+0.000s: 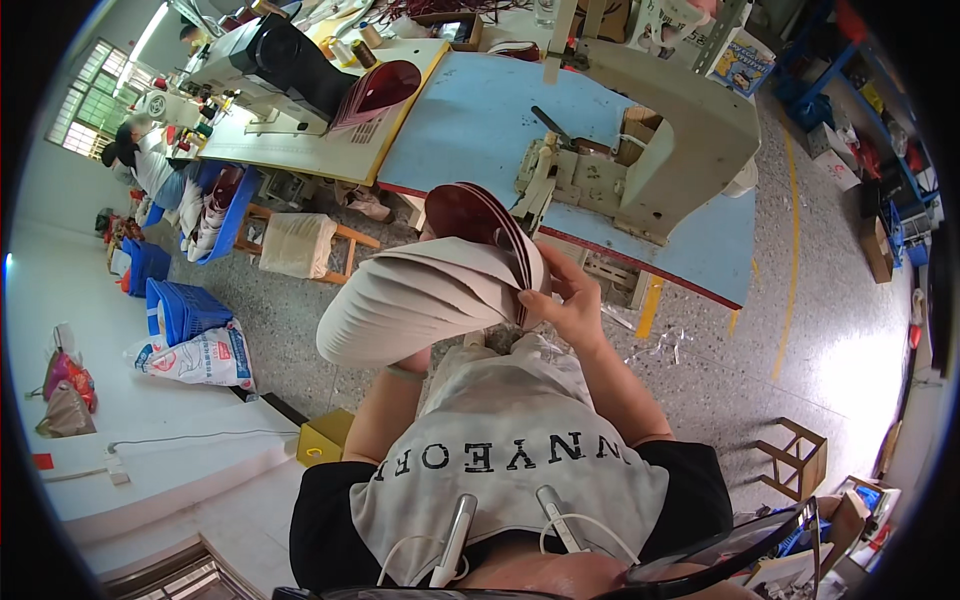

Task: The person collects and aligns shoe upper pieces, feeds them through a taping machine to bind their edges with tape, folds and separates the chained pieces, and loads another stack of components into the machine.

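In front of my body I hold a thick stack of curved cap visors [420, 295], mostly off-white and fanned out. Dark red visors [463, 210] show at its far end. My left hand [415, 358] supports the stack from beneath, its fingers mostly hidden by it. At the right end, my right hand [572, 305] grips the edges, thumb on the near side and fingers beyond. Just past the stack stands a beige sewing machine [690, 130] on a blue tabletop [440, 130].
Another sewing machine [290, 65] at the far left has dark red visors [385, 90] by it. A wooden stool [300, 245], blue baskets [185, 310] and a white sack [205, 358] stand left. A small wooden stool frame [795, 458] is on the right floor. Someone [150, 165] sits far left.
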The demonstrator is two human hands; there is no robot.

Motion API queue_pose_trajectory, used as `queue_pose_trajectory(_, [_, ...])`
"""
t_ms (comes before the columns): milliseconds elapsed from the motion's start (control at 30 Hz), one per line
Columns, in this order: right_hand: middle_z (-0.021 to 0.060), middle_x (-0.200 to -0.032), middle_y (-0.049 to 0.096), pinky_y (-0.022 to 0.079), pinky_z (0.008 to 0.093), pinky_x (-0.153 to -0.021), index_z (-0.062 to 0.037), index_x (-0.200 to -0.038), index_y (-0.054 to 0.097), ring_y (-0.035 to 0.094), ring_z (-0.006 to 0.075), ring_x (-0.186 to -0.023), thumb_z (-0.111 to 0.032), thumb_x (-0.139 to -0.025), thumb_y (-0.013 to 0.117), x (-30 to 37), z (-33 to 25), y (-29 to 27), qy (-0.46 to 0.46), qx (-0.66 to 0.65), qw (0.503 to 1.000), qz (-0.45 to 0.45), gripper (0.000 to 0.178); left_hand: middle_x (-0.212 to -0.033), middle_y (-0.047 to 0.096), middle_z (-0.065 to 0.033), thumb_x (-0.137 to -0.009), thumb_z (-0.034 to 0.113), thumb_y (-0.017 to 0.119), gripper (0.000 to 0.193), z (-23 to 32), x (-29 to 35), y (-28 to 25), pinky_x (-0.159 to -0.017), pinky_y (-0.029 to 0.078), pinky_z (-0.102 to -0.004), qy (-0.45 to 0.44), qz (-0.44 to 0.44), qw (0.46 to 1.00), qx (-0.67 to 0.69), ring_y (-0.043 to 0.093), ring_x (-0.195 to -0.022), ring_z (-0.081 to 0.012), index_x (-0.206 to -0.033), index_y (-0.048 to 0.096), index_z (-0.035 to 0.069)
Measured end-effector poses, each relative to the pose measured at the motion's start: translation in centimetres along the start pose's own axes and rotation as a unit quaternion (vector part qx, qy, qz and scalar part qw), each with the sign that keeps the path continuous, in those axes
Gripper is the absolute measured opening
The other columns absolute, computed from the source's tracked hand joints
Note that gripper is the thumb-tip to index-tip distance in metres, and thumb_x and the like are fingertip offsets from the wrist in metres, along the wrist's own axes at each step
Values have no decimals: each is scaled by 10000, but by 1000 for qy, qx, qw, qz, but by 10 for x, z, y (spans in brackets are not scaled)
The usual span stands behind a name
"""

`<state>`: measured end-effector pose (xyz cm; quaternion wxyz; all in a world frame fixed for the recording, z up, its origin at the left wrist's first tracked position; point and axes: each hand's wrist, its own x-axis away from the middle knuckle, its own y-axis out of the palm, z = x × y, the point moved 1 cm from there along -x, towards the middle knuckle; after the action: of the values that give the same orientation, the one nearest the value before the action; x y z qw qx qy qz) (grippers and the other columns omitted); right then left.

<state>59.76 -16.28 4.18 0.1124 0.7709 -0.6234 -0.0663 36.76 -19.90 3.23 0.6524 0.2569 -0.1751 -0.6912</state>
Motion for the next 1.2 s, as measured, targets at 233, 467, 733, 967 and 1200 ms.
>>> queue_pose_trajectory(233, [109,-1182,522,531,293,-839,45,-1284,518,546,188,-1081,-132,-772,742,-6,14,1,-99,31,994,35,586,-1543,240,-81,-984,521,298,630,-9,-19,-25,-1153,189,-506,-44,-103,921,374,242,-1410,-302,-1489,243,148])
queue_pose_trajectory(467, [64,-1136,511,459,289,-903,-5,-1242,556,522,158,-1041,-60,-818,683,-19,38,-5,-37,-107,992,61,446,-1533,253,-109,-974,529,322,649,-2,-25,-30,-1147,212,-512,-58,-60,973,215,264,-1398,-328,-1482,261,129])
queue_pose_trajectory(733, [47,-1171,539,409,279,-936,-19,-1246,534,516,140,-1084,-77,-875,623,-16,68,1,-64,-134,987,66,386,-1479,355,-113,-969,347,484,571,12,-34,-5,-1092,349,-489,-22,-89,985,148,385,-1336,-293,-1450,310,91])
queue_pose_trajectory(967, [58,-1133,534,479,286,-799,-20,-1185,556,536,146,-1009,-183,-898,619,-4,41,17,-73,-70,989,110,336,-1131,589,-114,-932,50,473,324,41,-77,43,-744,517,-307,-107,174,979,18,601,-988,-176,-1243,500,-36])
queue_pose_trajectory(1200, [192,-697,616,487,398,-539,14,-1079,611,607,326,-568,-187,-856,583,-48,-16,-6,-162,357,914,103,302,-1168,608,-149,-939,47,463,290,37,-113,8,-879,525,-381,-144,95,983,62,608,-1042,-256,-1199,528,-63])
